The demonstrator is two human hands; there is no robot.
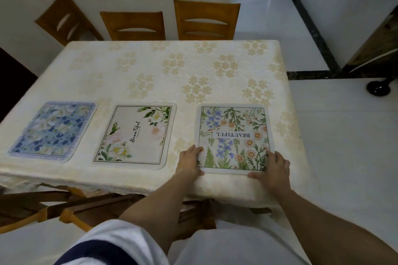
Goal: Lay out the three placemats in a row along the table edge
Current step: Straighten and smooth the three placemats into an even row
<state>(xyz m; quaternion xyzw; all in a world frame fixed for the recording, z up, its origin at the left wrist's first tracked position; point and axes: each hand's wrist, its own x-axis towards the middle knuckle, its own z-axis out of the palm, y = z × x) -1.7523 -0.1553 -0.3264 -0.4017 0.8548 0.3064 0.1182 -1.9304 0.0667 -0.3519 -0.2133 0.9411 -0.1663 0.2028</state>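
Three placemats lie flat in a row along the near edge of the table (163,71). At the left is a blue floral placemat (53,130). A cream placemat with roses and "Beautiful" in script (135,135) lies in the middle. On the right is a wildflower placemat printed "BEAUTIFUL" (233,135), with its lettering upside down to me. My left hand (189,161) grips the wildflower mat's near left corner. Its near right corner is held by my right hand (273,170), fingers on top and thumb along the near edge.
A cream tablecloth with a pale flower pattern covers the table. Three wooden chairs (135,26) stand at the far side, and more wooden chairs (43,206) are tucked under the near side at the left. White tiled floor (344,135) lies to the right.
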